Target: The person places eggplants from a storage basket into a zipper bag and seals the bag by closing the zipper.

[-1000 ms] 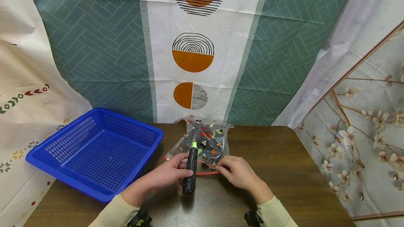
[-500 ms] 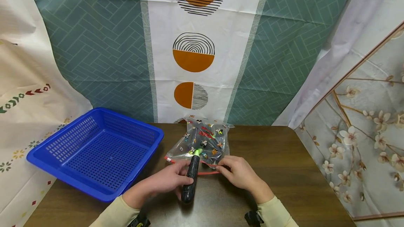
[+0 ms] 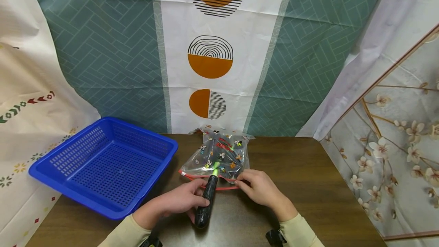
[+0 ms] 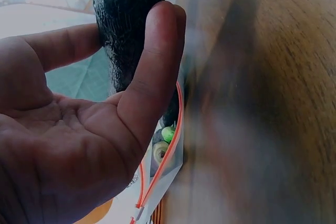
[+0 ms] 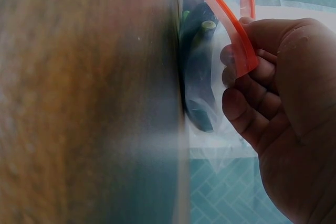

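My left hand (image 3: 185, 196) grips a dark, glossy eggplant (image 3: 210, 189) by its body, thumb on one side and fingers on the other. Its light green stem end points away, over the mouth of a clear zip bag (image 3: 224, 155) with a red closure and cartoon prints. In the left wrist view the wrinkled dark skin of the eggplant (image 4: 123, 30) shows between thumb and fingers. My right hand (image 3: 258, 186) pinches the right end of the bag's red zip strip (image 5: 226, 14). Inside the bag, dark eggplants (image 5: 199, 77) with green ends lie on the table.
A blue perforated plastic basket (image 3: 120, 170) stands on the left of the brown wooden table (image 3: 295, 167). Patterned cloths (image 3: 295, 68) hang behind and at both sides.
The left hand has lowered the eggplant and drawn it slightly toward the person, so its green end now sits nearer the bag's mouth. The right hand keeps its place on the zip strip.
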